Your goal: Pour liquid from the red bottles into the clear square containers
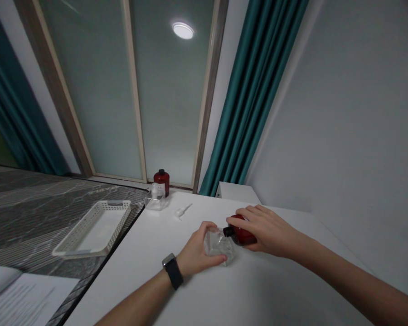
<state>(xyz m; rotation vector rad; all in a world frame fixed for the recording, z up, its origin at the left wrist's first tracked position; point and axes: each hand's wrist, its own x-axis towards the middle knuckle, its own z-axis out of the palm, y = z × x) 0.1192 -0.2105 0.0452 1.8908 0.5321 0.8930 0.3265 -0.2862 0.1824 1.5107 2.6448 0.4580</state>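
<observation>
My left hand, with a dark-banded watch on its wrist, is wrapped round a clear, faceted container on the white table. In my right hand is a dark red bottle, tipped on its side. Its black neck points left, over the rim of the clear container. I cannot tell whether liquid is running out. Farther back lies a small white pump head with a thin stem, apart from both hands.
At the table's back left stand another red bottle with a black cap and a clear box with something whitish in it. A white basket and an open book lie left on a dark patterned surface. A white box stands behind.
</observation>
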